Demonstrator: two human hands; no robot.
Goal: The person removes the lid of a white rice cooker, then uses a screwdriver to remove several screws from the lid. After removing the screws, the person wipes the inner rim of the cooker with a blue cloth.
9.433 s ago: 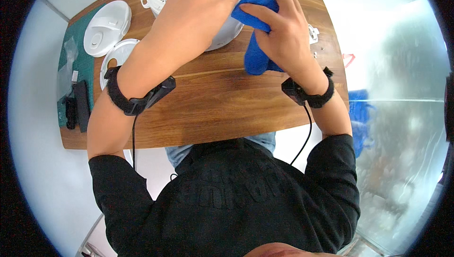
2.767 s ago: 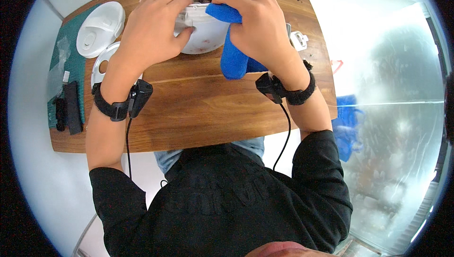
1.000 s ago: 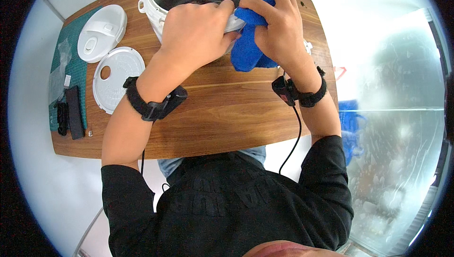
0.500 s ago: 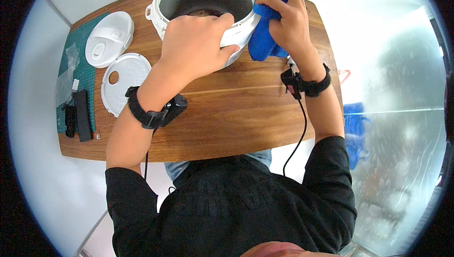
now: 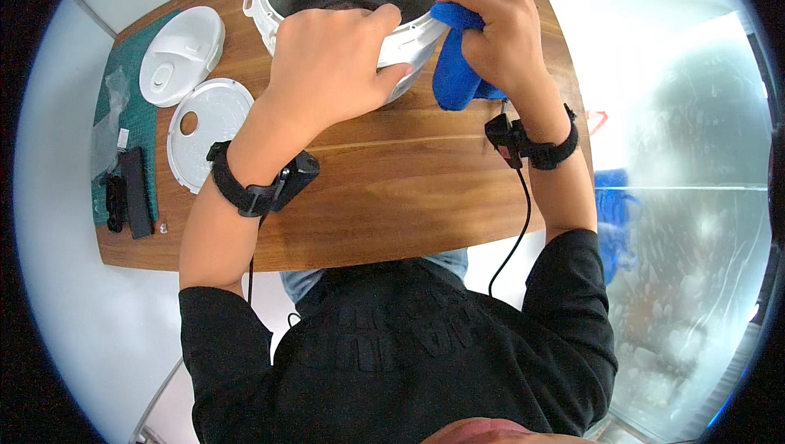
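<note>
A white pot-shaped cooker body (image 5: 419, 33) with a dark grey inside stands open at the far edge of the table. My left hand (image 5: 331, 56) is closed over its near rim, thumb on the outer wall and fingers hooked inward. In my right hand (image 5: 509, 31) is a bunched blue cloth (image 5: 456, 74), pinched against the right side of the rim. Part of the cloth hangs down beside the cooker's outer wall. The fingertips of my left hand and the bottom of the cooker are mostly hidden.
On the left lie a white lid (image 5: 181, 56), a white disc with a round hole (image 5: 208, 145) and a green mat (image 5: 123, 109). A black bar (image 5: 137, 195) rests beside a coiled black cable (image 5: 114, 203). Cables hang from my black wrist straps.
The view has shifted slightly. My right hand and the blue cloth have come a little toward me along the cooker's right rim. My left hand keeps its hold.
</note>
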